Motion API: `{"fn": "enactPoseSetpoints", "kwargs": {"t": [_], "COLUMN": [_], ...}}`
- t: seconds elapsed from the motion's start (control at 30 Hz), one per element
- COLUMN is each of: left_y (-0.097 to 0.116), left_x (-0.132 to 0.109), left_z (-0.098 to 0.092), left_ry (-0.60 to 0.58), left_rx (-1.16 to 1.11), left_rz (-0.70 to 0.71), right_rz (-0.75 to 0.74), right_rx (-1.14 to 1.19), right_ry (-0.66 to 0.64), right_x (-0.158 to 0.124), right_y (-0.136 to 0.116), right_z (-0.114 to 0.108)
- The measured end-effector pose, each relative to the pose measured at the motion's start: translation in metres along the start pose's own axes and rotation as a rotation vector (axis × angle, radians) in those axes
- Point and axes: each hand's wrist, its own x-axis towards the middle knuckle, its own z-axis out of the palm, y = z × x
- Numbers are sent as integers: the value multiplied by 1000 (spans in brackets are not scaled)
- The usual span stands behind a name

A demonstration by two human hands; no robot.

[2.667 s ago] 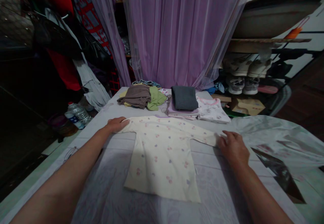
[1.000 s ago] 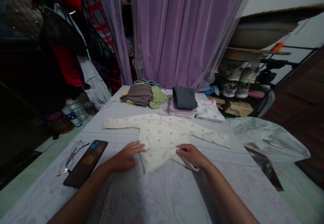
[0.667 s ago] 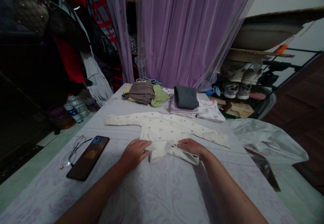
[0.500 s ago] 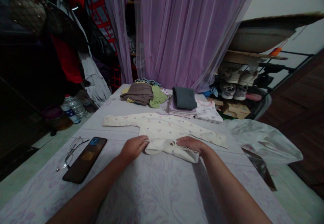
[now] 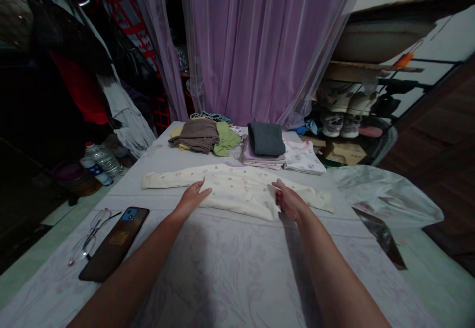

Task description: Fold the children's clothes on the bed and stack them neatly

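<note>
A cream long-sleeved top (image 5: pixel 237 192) with small printed motifs lies across the table, its body folded up into a short band and both sleeves stretched out sideways. At the left edge of that band is my left hand (image 5: pixel 192 200), thumb and fingers apart, nothing gripped. My right hand (image 5: pixel 290 201) is by the band's right edge, fingers partly bent and loose, with no cloth pinched in them. Its fingertips are very close to the fabric; whether they touch it I cannot tell.
Behind the top are a brown garment (image 5: pixel 196 135), a green cloth (image 5: pixel 225 139), a folded dark grey garment (image 5: pixel 266 139) on a stack, and folded white clothes (image 5: pixel 302 157). A phone (image 5: pixel 115 244) and eyeglasses (image 5: pixel 89 236) lie left. A clear plastic bag (image 5: pixel 393 199) is at right.
The hem that both hands held has been folded away from me onto the top's body. My hands have let go and moved slightly forward. The view has shifted a little.
</note>
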Motion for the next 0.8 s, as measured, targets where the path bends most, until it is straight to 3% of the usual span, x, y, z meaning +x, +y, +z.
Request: {"fn": "enactPoseSetpoints", "kwargs": {"t": [0.17,0.27,0.37,0.57,0.8], "left_y": [-4,-5,-8,-17,-15], "left_x": [6,5,3,7,10], "left_z": [3,8,13,9,2], "left_ry": [56,155,256,310,276], "left_rx": [236,312,249,327,409], "left_rz": [-12,81,171,98,53], "right_rz": [-198,-406,-603,-497,-481], "right_rx": [-171,-307,-404,-729,-758], "right_ry": [98,267,421,513,489], "right_x": [-13,-14,-12,1,-1], "right_y": [36,38,32,40,42], "right_z": [-10,-2,8,11,10]}}
